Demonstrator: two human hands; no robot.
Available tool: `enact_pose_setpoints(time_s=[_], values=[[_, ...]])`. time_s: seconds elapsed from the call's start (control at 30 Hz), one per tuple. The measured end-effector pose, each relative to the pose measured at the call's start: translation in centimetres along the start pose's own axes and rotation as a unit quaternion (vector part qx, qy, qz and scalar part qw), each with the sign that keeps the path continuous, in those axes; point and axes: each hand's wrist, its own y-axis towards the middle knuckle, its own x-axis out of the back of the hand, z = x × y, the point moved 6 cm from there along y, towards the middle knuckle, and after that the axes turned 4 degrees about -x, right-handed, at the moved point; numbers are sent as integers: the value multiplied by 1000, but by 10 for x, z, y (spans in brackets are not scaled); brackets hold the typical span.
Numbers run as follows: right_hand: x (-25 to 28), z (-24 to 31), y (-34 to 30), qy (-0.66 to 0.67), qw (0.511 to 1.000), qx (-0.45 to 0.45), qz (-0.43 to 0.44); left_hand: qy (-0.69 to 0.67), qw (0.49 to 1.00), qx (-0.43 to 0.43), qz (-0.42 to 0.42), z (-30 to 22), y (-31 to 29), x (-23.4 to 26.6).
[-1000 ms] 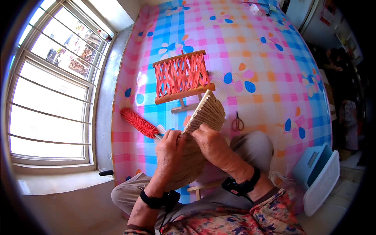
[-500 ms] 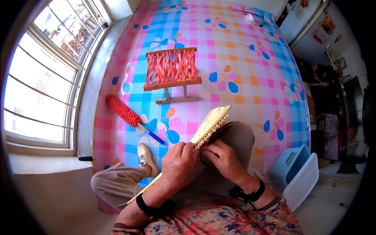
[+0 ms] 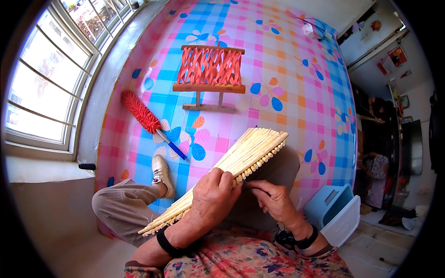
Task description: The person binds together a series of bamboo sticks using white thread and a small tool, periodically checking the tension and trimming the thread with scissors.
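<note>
A panel of pale, straw-like stalks (image 3: 243, 150) laid side by side slants across my lap, its row of cut round ends facing my right. My left hand (image 3: 212, 197) is closed around the middle of its edge, knuckles up. Just right of that edge, my right hand (image 3: 274, 199) pinches thumb and forefinger together close to the stalk ends. A thin, dark sliver seems to show at those fingertips, too fine to name. The lower part of the panel passes beyond my left wrist, with its stalk ends showing there too.
A folding stool (image 3: 211, 69) with a red woven-strap seat stands ahead on the checked floor covering (image 3: 296, 92). A red fluffy duster (image 3: 141, 111) with a blue handle lies to the left. A blue bin (image 3: 327, 206) with a white lid (image 3: 343, 222) is at the right.
The panel has turned, so more of its broad face shows. My right hand has drawn slightly away from my left hand, to the right and down. The view has shifted a little.
</note>
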Motion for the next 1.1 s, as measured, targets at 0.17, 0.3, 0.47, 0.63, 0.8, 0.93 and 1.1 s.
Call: enact_pose_setpoints(time_s=[0.17, 0.3, 0.47, 0.63, 0.8, 0.93, 1.1], values=[[1, 7, -1, 3, 999, 37, -11, 14, 1000, -15, -9, 0, 1, -2], [11, 25, -4, -85, 993, 84, -15, 8, 1000, -13, -11, -3, 2, -3], [10, 34, -5, -137, 988, 74, -4, 0, 1000, -17, 0, -2, 3, -4], [9, 41, -5, -172, 978, 118, -14, 2, 1000, -20, 8, -4, 4, -4], [6, 42, -8, -196, 972, 124, -35, -8, 1000, -15, 5, -5, 3, -5], [4, 43, -7, -200, 971, 117, -54, -3, 1000, -14, 9, -6, 3, -6], [0, 41, -1, -213, 969, 114, -54, -13, 1000, -12, 10, -7, 3, -7]])
